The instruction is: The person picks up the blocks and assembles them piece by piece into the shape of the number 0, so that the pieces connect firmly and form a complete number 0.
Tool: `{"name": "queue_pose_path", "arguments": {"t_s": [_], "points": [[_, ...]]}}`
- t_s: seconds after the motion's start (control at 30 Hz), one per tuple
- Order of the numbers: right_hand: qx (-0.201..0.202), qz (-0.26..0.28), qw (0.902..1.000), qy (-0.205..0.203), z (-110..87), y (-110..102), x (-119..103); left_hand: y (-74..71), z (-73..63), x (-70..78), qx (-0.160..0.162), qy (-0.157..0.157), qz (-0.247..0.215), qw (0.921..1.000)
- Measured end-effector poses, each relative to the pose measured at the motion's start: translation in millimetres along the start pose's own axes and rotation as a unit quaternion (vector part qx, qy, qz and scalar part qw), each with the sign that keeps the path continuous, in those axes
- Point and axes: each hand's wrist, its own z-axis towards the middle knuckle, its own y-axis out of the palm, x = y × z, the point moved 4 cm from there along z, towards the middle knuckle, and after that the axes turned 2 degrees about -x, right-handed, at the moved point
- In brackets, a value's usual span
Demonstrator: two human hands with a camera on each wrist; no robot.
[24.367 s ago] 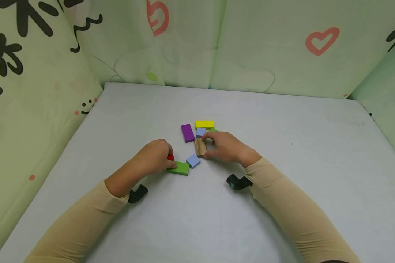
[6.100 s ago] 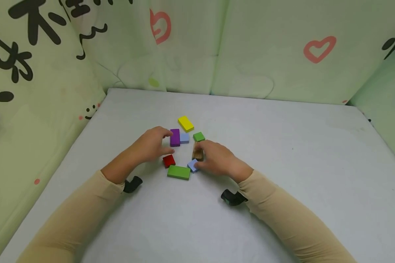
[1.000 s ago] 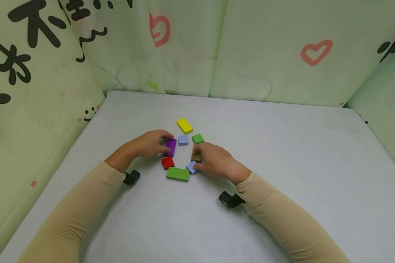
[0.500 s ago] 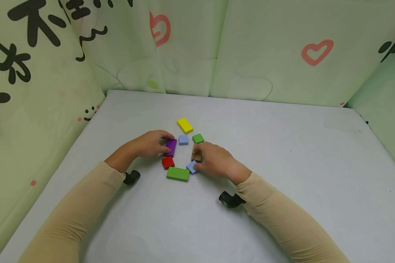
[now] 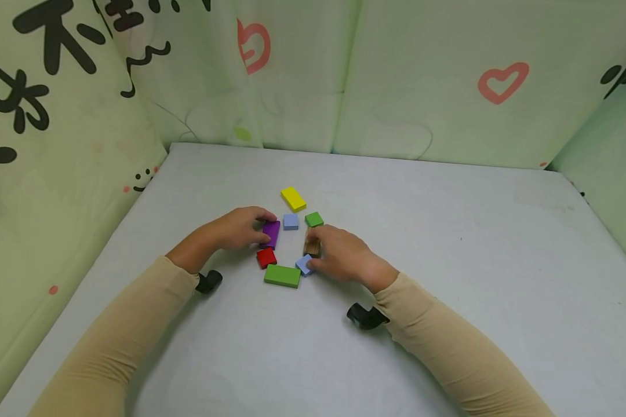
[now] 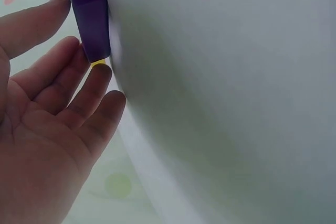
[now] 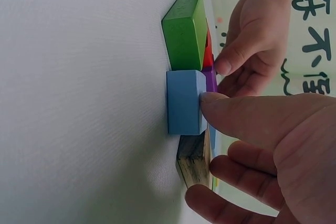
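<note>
In the head view, my left hand (image 5: 237,229) pinches a purple block (image 5: 273,233) between thumb and fingers, at its two ends. A red block (image 5: 266,258) touches or nearly touches the purple one's near end. My right hand (image 5: 346,255) spans two pieces: its thumb presses a light-blue block (image 7: 184,102), and its fingers lie round the far part of a striped wooden block (image 7: 194,161). A long green block (image 5: 282,276) adjoins the light-blue block in front. Part of the wooden block is hidden under the right hand.
Behind the hands lie a second light-blue block (image 5: 290,222), a small green block (image 5: 314,219) and a yellow block (image 5: 293,199). All rest on a white table (image 5: 448,243). A patterned pale-green curtain (image 5: 396,87) encloses its far side and both flanks.
Since six seconds ago, my left hand has taken the purple block and shifted it nearer and left, apart from the far light-blue block. Over the last second nothing visibly moves.
</note>
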Motion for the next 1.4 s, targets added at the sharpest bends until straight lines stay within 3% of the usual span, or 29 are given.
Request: {"name": "queue_pose_path", "arguments": {"t_s": [1.4], "points": [[0.003,0.010,0.9999,-0.004,1.2,0.4,0.7,-0.5,-1.2,0.7,-0.004,0.008,0.003,1.0000]]}}
